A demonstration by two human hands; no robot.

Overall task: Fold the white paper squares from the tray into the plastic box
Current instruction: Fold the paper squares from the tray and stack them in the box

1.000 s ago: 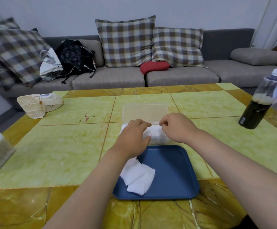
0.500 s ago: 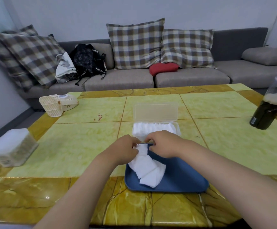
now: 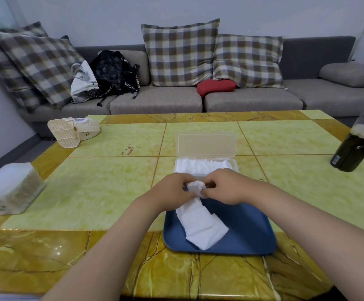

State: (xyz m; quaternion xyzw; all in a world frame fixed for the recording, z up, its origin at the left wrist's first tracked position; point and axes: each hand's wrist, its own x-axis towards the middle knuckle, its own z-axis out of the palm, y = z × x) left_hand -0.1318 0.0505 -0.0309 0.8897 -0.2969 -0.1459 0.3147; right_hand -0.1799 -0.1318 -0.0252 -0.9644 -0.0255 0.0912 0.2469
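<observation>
**Mid-fold above the tray's far edge**

You work at a tiled table (image 3: 102,187). On it the blue tray (image 3: 250,231) lies nearest you, with the open plastic box (image 3: 207,165), already packed with folded whites, just beyond. A few loose paper squares (image 3: 200,227) lie overlapped in the tray. Your left hand (image 3: 170,191) and right hand (image 3: 229,185) meet over the tray's far rim, fingertips pinching one square (image 3: 195,187) between them. Loosen either pinch and the fold will likely spring open; drag low and you may snag the pile beneath.
</observation>
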